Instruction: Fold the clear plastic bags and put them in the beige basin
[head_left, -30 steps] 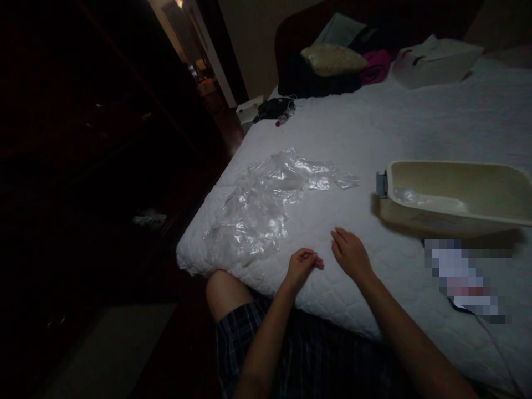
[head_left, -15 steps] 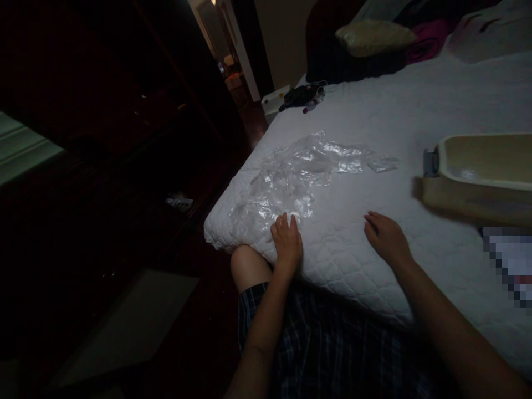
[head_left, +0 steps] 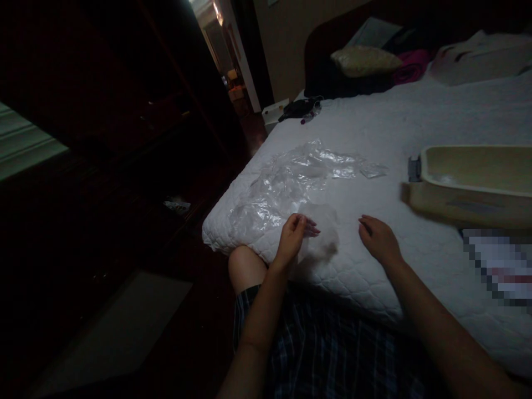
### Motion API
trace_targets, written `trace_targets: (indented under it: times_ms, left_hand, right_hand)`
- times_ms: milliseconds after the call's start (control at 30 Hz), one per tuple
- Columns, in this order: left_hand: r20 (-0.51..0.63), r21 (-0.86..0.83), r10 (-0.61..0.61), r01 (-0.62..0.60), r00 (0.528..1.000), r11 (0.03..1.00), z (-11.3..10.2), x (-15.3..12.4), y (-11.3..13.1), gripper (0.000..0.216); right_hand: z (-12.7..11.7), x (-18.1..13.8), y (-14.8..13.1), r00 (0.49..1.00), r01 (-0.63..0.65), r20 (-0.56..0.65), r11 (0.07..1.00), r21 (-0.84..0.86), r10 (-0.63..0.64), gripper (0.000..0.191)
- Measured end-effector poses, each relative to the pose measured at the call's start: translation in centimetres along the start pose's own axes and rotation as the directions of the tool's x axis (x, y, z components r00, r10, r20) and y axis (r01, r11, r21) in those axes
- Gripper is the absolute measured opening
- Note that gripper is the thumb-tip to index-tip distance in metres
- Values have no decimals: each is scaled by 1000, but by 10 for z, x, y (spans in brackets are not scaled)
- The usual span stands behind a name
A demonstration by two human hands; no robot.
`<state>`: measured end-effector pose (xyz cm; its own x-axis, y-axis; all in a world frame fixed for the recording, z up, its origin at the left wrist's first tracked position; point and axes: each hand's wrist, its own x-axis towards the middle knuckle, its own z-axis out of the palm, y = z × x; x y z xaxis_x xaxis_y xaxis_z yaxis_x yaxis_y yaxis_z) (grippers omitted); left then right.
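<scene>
My left hand [head_left: 293,237] is above the near edge of the bed, its thumb and fingers pinched on a thin clear plastic bag [head_left: 325,224], which is blurred by motion. A heap of crumpled clear plastic bags [head_left: 286,177] lies on the white quilted bed cover just beyond that hand. To the right, my right hand [head_left: 380,239] hovers over the cover with its fingers loosely bent and a small gap at the thumb. Nothing shows in it. Further right stands a cream-coloured open plastic bin [head_left: 474,205] with a grey clip on its near end.
A blurred-out printed item [head_left: 502,266] lies below the bin. At the far end of the bed are a filled yellowish bag [head_left: 366,60], a pink rolled cloth [head_left: 411,65] and a pale box [head_left: 482,58]. Black items [head_left: 300,108] lie at the far left corner.
My left hand has closed on a clear plastic bag and lifted it slightly to the right, off the heap. My right hand stays nearly in place. The view has shifted a little.
</scene>
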<state>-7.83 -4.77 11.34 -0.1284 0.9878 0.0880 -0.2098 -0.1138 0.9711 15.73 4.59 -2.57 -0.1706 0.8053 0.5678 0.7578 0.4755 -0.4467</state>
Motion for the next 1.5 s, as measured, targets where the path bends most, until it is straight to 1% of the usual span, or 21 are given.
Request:
trace_targets:
  times_ms: [67, 133, 233, 267, 300, 367, 400, 500, 567, 633, 700, 833, 900, 967, 1067, 1133, 1200, 1267, 1367, 1433, 1500]
  left_hand:
    - [46, -187, -70, 78, 996, 979, 16, 5, 4, 33]
    - [83, -293, -116, 136, 990, 946, 26, 16, -1, 30]
    - [131, -375, -228, 261, 965, 889, 29, 40, -29, 25]
    - [137, -403, -275, 307, 952, 862, 27, 48, -43, 25]
    - [155, -424, -339, 372, 928, 826, 24, 55, -57, 24]
    - [165, -463, -466, 485, 869, 742, 16, 65, -85, 24]
    - [171, -492, -473, 491, 864, 718, 12, 68, -96, 22]
    - [191, -546, -427, 457, 884, 702, 4, 69, -115, 21]
    - [217, -534, -406, 456, 888, 712, 2, 68, -118, 24]
    - [254, -520, -396, 470, 882, 713, 3, 67, -117, 27]
    - [272, -518, -384, 471, 882, 714, 4, 66, -115, 30]
    - [270, -500, -376, 463, 886, 732, 5, 63, -113, 33]
    - [283, -489, -369, 464, 886, 739, 6, 62, -112, 35]
    - [297, -476, -357, 462, 886, 749, 7, 61, -112, 39]
    - [314, -469, -335, 452, 888, 759, 9, 59, -111, 47]
    - [316, -470, -321, 442, 893, 764, 9, 58, -111, 52]
    - [315, -460, -307, 427, 898, 778, 8, 57, -111, 55]
    - [338, -438, -271, 406, 901, 802, 7, 56, -113, 61]
    - [397, -384, -215, 374, 892, 844, 6, 54, -115, 69]
    - [404, -341, -204, 354, 892, 871, 6, 53, -115, 68]
    - [391, -295, -206, 334, 897, 895, 8, 51, -115, 66]
  right_hand:
    - [-2, 1, -2, 1000, -6, -1, 1000, 10, 6, 31]
    - [-5, 2, -4, 999, -15, 29, 999, 36, 14, 29]
    - [-8, 3, -5, 992, -64, 110, 994, 92, 54, 25]
    - [-9, 3, -5, 991, -100, 105, 989, 111, 88, 25]
    - [-9, 3, -5, 989, -141, 71, 981, 132, 133, 26]
    - [-9, 1, -4, 974, -209, -49, 963, 169, 220, 30]
    - [-10, 0, -4, 962, -227, -113, 957, 182, 249, 32]
    - [-12, -2, -7, 942, -209, -227, 962, 174, 246, 34]
    - [-15, -4, -11, 958, -160, -215, 975, 152, 190, 33]
    - [-18, -4, -16, 985, -86, -141, 988, 129, 104, 36]
    - [-18, -4, -20, 998, 0, -62, 995, 95, 6, 43]
    - [-14, -3, -25, 981, 184, 66, 983, 10, -184, 59]
    - [-13, -2, -27, 961, 250, 126, 968, -22, -245, 58]
    - [-13, -1, -29, 950, 274, 172, 960, -52, -261, 48]
    - [-16, -1, -32, 947, 261, 207, 963, -63, -244, 28]
    - [-18, -2, -33, 962, 221, 176, 974, -58, -208, 24]
    - [-18, -5, -31, 988, 139, 72, 988, -70, -134, 23]
    - [-17, -8, -28, 996, 10, -88, 996, -87, -18, 21]
    - [-14, -12, -23, 948, -161, -293, 983, -93, 127, 20]
    - [-13, -13, -22, 933, -184, -331, 977, -108, 139, 19]
    - [-14, -14, -24, 954, -133, -286, 981, -144, 87, 20]
